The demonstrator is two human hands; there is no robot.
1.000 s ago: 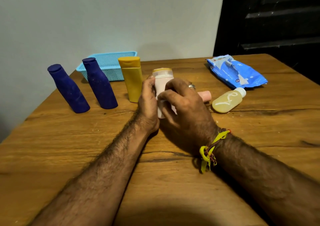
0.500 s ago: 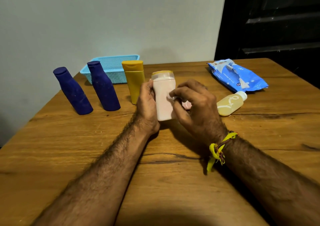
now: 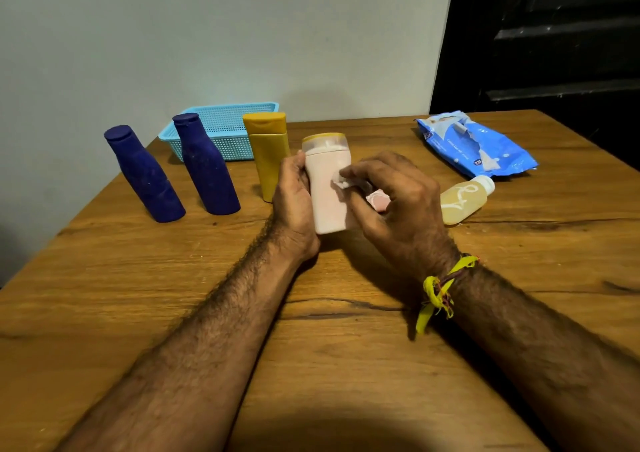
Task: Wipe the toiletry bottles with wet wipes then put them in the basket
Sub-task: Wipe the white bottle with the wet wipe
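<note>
A pale pink bottle (image 3: pixel 327 188) with a yellowish cap stands upright at the table's middle. My left hand (image 3: pixel 292 206) grips its left side. My right hand (image 3: pixel 398 202) pinches a small white wet wipe (image 3: pixel 341 183) against the bottle's front. Two dark blue bottles (image 3: pixel 145 174) (image 3: pixel 206 164) and a yellow bottle (image 3: pixel 270 154) stand to the left. A light blue basket (image 3: pixel 221 129) sits behind them with nothing visible inside. A clear yellowish bottle (image 3: pixel 462 199) lies on its side to the right.
A torn-open blue wet wipe pack (image 3: pixel 474 147) lies at the back right. A small pink object (image 3: pixel 379 200) shows partly behind my right hand. The wooden table (image 3: pixel 329 313) meets a grey wall at the back; a dark doorway is at right.
My right hand has shifted off the bottle's front toward its right, so the pink body now shows. The wipe is pressed near the bottle's upper middle. The left hand keeps its grip.
</note>
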